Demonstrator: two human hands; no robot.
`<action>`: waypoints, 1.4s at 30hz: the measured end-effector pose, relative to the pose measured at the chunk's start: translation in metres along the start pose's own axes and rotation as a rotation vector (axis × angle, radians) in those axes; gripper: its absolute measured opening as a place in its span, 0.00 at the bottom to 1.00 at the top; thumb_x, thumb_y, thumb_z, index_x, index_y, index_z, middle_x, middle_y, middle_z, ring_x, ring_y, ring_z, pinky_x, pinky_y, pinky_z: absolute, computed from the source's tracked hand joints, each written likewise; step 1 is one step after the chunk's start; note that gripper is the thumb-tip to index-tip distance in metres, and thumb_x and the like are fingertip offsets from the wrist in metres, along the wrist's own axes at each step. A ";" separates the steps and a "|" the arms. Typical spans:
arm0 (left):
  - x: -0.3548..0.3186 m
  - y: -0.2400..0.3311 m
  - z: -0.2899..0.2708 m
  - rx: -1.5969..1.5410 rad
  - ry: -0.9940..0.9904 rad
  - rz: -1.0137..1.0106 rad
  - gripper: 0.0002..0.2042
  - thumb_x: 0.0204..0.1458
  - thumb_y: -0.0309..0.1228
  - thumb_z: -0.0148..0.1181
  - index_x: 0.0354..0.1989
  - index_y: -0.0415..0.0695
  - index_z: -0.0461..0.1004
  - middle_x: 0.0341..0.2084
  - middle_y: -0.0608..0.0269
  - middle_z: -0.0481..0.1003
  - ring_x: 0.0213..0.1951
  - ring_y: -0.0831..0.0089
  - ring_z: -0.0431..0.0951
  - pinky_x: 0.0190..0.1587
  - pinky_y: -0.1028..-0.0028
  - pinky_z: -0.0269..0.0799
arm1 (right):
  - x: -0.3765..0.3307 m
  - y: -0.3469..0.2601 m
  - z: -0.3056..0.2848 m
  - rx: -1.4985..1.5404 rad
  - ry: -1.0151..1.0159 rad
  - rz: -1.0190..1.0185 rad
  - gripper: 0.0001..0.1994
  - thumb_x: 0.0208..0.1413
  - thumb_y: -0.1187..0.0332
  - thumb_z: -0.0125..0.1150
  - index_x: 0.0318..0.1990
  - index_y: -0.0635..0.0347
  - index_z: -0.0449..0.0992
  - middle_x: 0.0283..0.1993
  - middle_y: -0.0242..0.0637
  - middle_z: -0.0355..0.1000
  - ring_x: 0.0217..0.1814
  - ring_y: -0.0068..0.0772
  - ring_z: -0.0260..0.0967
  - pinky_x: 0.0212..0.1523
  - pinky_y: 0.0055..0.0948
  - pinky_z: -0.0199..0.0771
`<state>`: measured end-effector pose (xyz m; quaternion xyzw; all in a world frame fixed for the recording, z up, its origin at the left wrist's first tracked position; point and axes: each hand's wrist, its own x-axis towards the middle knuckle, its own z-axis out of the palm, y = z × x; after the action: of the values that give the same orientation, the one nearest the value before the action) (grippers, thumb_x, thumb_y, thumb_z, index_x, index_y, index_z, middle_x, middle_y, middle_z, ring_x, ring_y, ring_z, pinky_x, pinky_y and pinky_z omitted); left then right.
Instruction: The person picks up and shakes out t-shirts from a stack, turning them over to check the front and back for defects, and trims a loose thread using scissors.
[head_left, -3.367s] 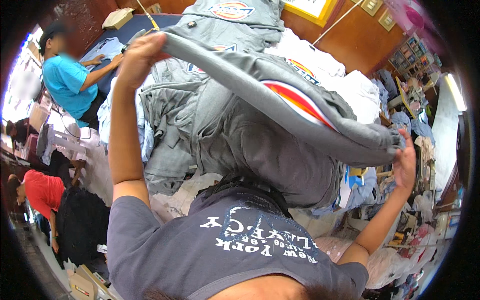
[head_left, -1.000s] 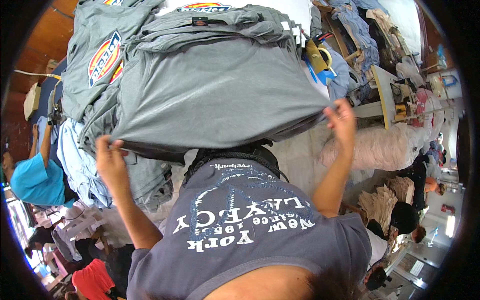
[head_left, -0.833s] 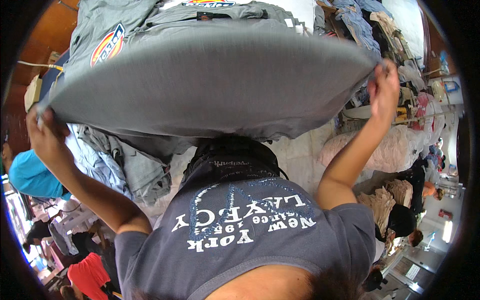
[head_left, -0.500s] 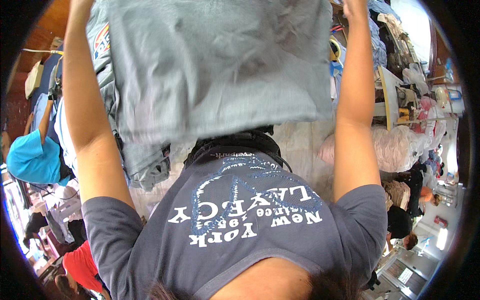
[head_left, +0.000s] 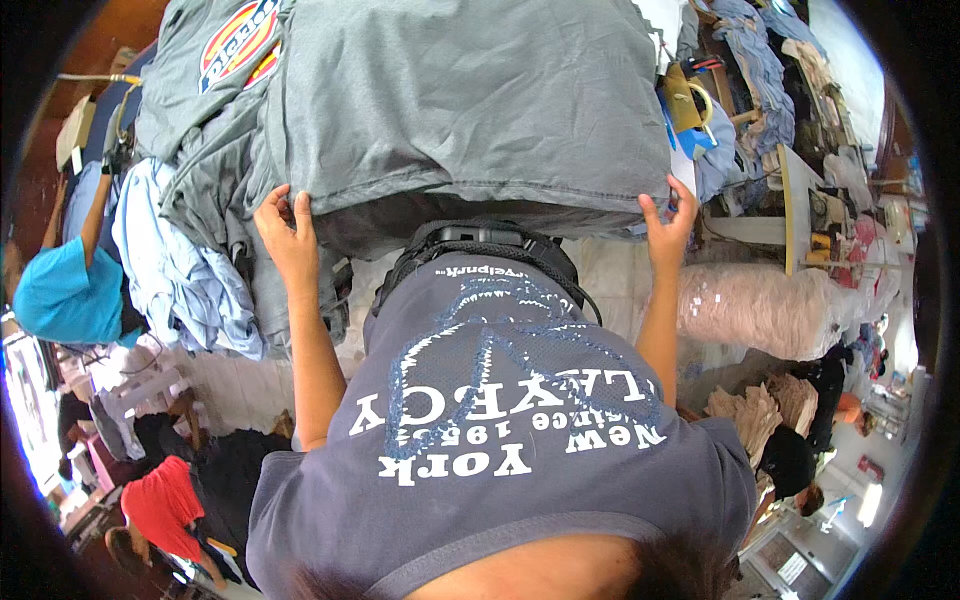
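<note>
A grey T-shirt [head_left: 470, 100] lies spread out in front of me, its stitched hem facing my body. At the hem's left corner is my left hand [head_left: 287, 237], thumb and fingers apart at the fabric's edge. My right hand [head_left: 668, 228] is at the right corner, also open, with its thumb against the hem. Beneath the hem, more dark grey cloth hangs over the front edge in shadow. To the left lies a bunched grey garment [head_left: 205, 130] with a large oval red, yellow and white print.
Pale blue garments [head_left: 185, 260] hang in a heap at the left. A yellow tape roll [head_left: 690, 105] sits right of the shirt. Farther right are a wrapped pinkish bundle [head_left: 755, 305] and a board edge [head_left: 795, 210]. People in blue [head_left: 70, 290] and red [head_left: 160, 505] work at left.
The raised grey T-shirt has come down flat. Both my hands have moved from the far edge of view back toward my body, to the near hem corners.
</note>
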<state>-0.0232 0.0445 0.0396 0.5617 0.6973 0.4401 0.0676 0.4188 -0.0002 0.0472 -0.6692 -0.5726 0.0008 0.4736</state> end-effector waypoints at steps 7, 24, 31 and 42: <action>0.003 -0.009 -0.003 -0.378 -0.026 -0.176 0.10 0.48 0.34 0.55 0.29 0.38 0.66 0.21 0.69 0.66 0.24 0.82 0.62 0.29 0.83 0.60 | 0.004 0.012 -0.012 0.200 -0.168 0.515 0.12 0.47 0.62 0.58 0.32 0.60 0.66 0.25 0.26 0.62 0.25 0.16 0.57 0.26 0.17 0.58; 0.019 -0.012 -0.035 -0.995 -0.187 -0.611 0.14 0.49 0.29 0.53 0.45 0.43 0.62 0.20 0.70 0.69 0.21 0.82 0.70 0.25 0.85 0.62 | 0.039 0.011 -0.042 0.931 -0.193 0.865 0.04 0.49 0.69 0.55 0.30 0.54 0.65 0.26 0.28 0.66 0.18 0.18 0.59 0.17 0.16 0.60; 0.058 -0.014 -0.007 -1.423 -0.187 -0.761 0.18 0.48 0.23 0.49 0.48 0.31 0.58 0.40 0.45 0.68 0.42 0.64 0.71 0.40 0.78 0.71 | 0.084 0.030 -0.006 1.611 -0.230 0.816 0.15 0.51 0.78 0.46 0.48 0.64 0.62 0.46 0.47 0.65 0.49 0.36 0.63 0.45 0.27 0.67; 0.018 0.076 0.036 -0.170 -0.013 0.374 0.12 0.45 0.19 0.47 0.41 0.40 0.68 0.41 0.58 0.69 0.45 0.66 0.68 0.48 0.70 0.62 | 0.035 -0.090 0.069 0.309 -0.138 -0.072 0.14 0.49 0.77 0.48 0.45 0.62 0.67 0.47 0.38 0.66 0.53 0.31 0.60 0.53 0.28 0.57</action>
<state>0.0461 0.0777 0.0778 0.6765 0.5409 0.4985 0.0365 0.3246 0.0614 0.0850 -0.5660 -0.6203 0.1178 0.5302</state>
